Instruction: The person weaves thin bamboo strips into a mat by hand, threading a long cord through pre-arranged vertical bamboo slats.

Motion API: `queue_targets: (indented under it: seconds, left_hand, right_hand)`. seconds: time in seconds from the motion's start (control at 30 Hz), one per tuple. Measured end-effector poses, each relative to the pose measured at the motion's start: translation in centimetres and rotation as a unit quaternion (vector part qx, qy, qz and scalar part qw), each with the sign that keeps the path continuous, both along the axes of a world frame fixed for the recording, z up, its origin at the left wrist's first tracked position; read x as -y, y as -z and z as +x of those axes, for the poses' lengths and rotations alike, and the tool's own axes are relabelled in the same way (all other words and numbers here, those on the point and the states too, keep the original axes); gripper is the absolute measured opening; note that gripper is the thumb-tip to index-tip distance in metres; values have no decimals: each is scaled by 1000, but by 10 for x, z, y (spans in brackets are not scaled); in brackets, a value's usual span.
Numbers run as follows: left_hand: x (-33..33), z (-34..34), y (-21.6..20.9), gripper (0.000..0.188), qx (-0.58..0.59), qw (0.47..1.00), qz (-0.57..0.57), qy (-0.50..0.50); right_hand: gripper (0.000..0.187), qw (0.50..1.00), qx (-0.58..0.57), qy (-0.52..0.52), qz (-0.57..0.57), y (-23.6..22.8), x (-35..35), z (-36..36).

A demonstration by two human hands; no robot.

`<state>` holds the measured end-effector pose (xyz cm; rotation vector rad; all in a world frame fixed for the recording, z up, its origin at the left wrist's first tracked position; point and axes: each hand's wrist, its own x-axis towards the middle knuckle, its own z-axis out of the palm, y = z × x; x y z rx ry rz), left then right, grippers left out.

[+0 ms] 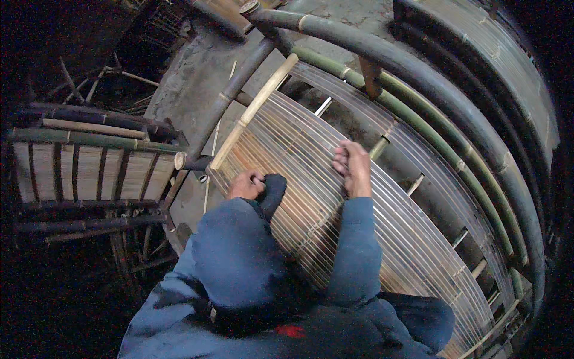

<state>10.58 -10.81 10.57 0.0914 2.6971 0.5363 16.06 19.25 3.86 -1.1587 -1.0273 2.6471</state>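
Strips: long, thin, side by side, running from the centre of the frame down to lower right; a pale bar spans their upper-left end, and a paler cross-tie runs over them just below centre. Your left hand is left of centre, low over the strips, fingers curled narrow with thumb near forefinger, beside a dark rounded form, perhaps a shod foot; cannot tell whether anything is pinched. Your right hand is right of centre, above the strips, fingers half bent and loosely gathered; a fine strand between them would not show at this sharpness, so cannot tell. Step in hand, by judgement: close handwork at the strips, both hands set apart with a span of them between. The next move, I judge, calls for light fingertips, sorting one strip from its neighbours without snagging, and for keeping weight off the thin lengths. Containers: none made out, so no contents to log; the dark areas at left and lower left hide too much to say more. Around you: a green pole and a dark pole curve along upper right; a slatted rack stands at left.
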Motion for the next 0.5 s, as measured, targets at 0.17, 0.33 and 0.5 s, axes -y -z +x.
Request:
queue_targets:
  seconds: [0.17, 0.33, 0.5]
  left_hand:
    - [-10, -63, 53, 34, -148, 973, -48, 171]
    - [-65, -78, 93, 32, -165, 957, -56, 230]
    - [-59, -103, 98, 21, -59, 966, -50, 246]
  right_hand:
    - [19, 993, -23, -5, 114, 18, -20, -5]
    - [22, 952, 34, -138, 271, 36, 3, -27]
    - [26, 890, 48, -238, 386, 39, 26, -52]
